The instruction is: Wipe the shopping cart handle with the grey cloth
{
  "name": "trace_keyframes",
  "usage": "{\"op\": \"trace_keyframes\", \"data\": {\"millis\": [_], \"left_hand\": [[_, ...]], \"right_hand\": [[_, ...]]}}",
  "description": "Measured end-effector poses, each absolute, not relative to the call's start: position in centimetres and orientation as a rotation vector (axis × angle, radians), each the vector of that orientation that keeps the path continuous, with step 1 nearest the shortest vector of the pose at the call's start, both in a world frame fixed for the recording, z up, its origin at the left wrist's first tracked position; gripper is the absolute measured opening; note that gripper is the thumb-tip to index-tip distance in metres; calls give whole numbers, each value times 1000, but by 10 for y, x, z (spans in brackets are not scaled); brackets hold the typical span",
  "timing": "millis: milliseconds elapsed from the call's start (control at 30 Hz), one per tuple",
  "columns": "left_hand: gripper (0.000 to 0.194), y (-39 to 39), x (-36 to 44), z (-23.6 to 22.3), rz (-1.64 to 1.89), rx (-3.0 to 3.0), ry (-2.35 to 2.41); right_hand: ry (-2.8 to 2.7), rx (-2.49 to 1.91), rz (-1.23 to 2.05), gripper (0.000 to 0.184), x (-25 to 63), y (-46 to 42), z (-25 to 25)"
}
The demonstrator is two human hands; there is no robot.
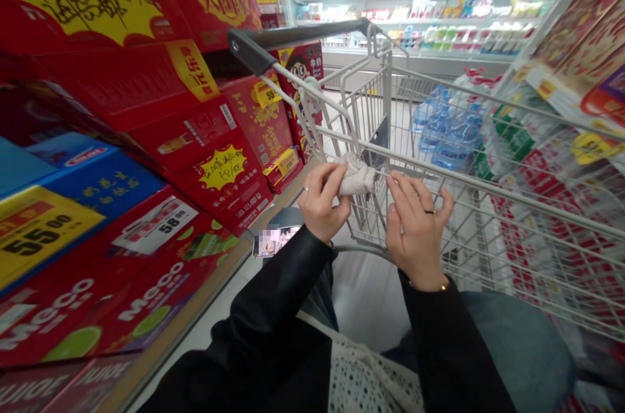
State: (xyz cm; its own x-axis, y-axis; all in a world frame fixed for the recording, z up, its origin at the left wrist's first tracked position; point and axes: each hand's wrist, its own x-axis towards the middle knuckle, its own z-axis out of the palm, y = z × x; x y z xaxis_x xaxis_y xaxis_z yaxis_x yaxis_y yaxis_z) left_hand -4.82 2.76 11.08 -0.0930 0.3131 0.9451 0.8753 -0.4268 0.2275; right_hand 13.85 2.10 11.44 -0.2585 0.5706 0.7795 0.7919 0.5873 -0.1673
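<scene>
"What have the hands got?"

"The left hand (pixel 323 200) pinches a crumpled pale grey cloth (pixel 357 177) between thumb and fingers. The right hand (pixel 416 225) is just beside it, fingers spread and slightly curled."

"Where's the cloth?"

"Up against the top rail of a grey wire shopping cart (pixel 493 186), below its black plastic handle (pixel 293 36)."

"What's around it?"

"Behind the mesh sits shrink-wrapped bottled water with blue labels (pixel 452 139). Stacked red cardboard gift boxes (pixel 209 139) line the left side, and long white store shelves of bottled goods (pixel 420 2) stand ahead."
</scene>
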Motion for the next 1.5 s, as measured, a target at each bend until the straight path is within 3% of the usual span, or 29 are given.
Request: {"op": "trace_keyframes", "data": {"millis": [167, 400, 633, 933, 1200, 1333, 1500], "left_hand": [[50, 20, -51, 97, -1483, -1790, -1317], [50, 33, -85, 154, -1488, -1516, -1284], [49, 26, -76, 140, -1347, -1729, -1219], [47, 56, -174, 241, -1466, -1488, -1218], [38, 39, -129, 214, -1519, -1594, -1269], [48, 50, -168, 235, -1446, -1466, -1220], [43, 67, -209, 252, -1517, -1369, -1345]], "right_hand": [[-1957, -1101, -324, 54, 139, 21, 115], [-1942, -1077, -299, 56, 138, 21, 114], [-1948, -1090, -307, 51, 138, 19, 116], [-1945, -1083, -320, 57, 138, 20, 115], [-1962, -1097, -299, 56, 140, 19, 116], [-1970, -1092, -304, 56, 140, 19, 115], [-1955, -1105, -300, 55, 138, 19, 115]]}}
